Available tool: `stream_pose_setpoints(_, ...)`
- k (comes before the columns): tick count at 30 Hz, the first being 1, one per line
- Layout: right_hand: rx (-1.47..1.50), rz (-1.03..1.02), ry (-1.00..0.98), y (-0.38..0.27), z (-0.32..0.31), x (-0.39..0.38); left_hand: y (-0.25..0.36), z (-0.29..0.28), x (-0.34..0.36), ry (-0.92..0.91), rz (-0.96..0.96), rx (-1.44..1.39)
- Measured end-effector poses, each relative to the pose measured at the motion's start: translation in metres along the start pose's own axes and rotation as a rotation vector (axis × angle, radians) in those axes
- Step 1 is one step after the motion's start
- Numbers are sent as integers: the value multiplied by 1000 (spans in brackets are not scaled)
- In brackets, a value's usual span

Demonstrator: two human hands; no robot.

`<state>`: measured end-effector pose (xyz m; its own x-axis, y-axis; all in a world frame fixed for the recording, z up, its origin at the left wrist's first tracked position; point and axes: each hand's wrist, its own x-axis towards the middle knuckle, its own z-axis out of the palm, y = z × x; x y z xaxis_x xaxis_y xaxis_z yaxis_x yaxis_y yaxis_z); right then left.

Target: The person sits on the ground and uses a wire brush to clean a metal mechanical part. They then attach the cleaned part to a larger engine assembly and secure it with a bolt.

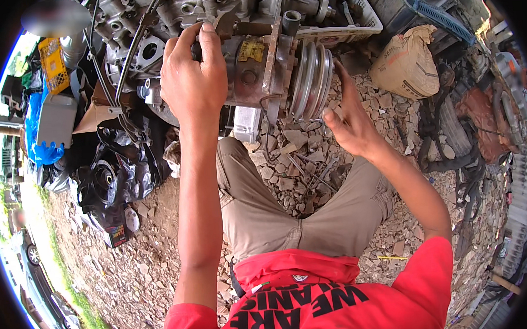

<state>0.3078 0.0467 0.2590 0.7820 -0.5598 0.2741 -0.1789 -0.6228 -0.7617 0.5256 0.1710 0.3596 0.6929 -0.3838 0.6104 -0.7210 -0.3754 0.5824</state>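
A cylindrical metal engine accessory (248, 76) with a yellow label is mounted against an engine block (189, 6). A grooved silver pulley (311, 81) forms its right end. My left hand (194, 79) is closed at the accessory's left upper side, fingers curled round a small dark part that I cannot make out. To the right of the pulley, my right hand (356, 121) has its thumb and fingers spread around the rim; whether they touch it is hard to tell. An upright rusty metal bracket (271, 54) crosses the accessory beside the pulley.
A torn paper sack (406, 64) stands at the right, near a white plastic crate (363, 16) of parts. Black plastic bags (120, 166) and a yellow crate (54, 65) lie at the left. Hoses and scrap (453, 136) are heaped at the right. Broken stone covers the ground.
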Motion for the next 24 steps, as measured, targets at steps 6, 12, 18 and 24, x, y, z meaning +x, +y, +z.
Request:
stream_pose_setpoints(6,12,-380,118,3,4,16,-2,-1,0,-13,-1,-5)
stream_pose_setpoints(12,400,-374,219,-7,-6,48,-2,-1,0,-13,-12,11)
stream_pose_setpoints(18,564,-74,42,0,-20,67,-2,0,-1,-19,-8,-13)
stream_pose_setpoints(24,730,187,4,8,-18,74,-4,1,0,-2,4,-17)
